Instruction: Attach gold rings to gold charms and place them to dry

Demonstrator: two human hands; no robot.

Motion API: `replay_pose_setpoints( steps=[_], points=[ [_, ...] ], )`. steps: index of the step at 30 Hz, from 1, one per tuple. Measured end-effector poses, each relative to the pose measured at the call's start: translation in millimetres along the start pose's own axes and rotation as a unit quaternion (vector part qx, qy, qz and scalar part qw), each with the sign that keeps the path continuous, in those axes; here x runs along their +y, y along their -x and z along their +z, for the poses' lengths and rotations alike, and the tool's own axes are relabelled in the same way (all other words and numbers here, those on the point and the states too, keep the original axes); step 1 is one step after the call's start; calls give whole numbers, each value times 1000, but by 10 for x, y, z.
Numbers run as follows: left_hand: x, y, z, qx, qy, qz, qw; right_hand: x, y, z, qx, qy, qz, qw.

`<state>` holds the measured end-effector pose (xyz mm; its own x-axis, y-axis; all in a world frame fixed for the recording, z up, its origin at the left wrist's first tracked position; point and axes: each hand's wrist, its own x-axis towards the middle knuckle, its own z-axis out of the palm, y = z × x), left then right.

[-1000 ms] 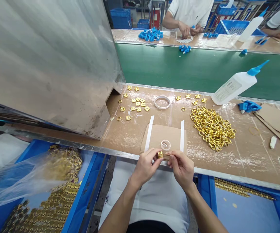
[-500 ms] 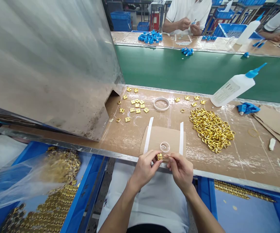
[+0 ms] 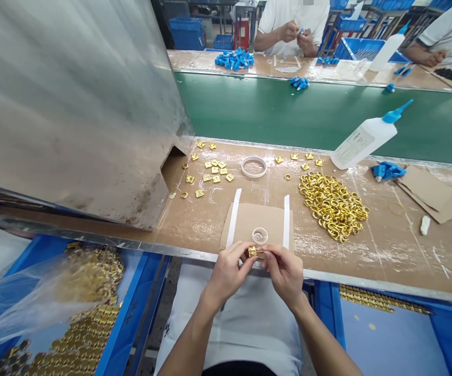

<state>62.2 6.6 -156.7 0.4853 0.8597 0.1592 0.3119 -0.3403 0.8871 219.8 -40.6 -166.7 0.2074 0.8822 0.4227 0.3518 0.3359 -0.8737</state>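
My left hand pinched a gold piece between thumb and finger; it seemed light, stiff and slick, best held by its edges. It sat at those fingertips, on the near side of the cup. To its right, a thin stick pointed at it, gripped in my right hand.

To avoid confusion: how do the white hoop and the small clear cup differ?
The white hoop is wider than the small clear cup. The hoop is opaque, the cup see-through. The cup sits on the taped cardboard pad, the hoop beyond it. Both are round.
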Motion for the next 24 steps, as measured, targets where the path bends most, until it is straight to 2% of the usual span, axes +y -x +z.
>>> replay_pose_setpoints(
  steps=[24],
  points=[
    [21, -8, 6, -1, -7, 0, 1000, 9, -2, -23, -3, -16, -3, 1000]
  ],
)
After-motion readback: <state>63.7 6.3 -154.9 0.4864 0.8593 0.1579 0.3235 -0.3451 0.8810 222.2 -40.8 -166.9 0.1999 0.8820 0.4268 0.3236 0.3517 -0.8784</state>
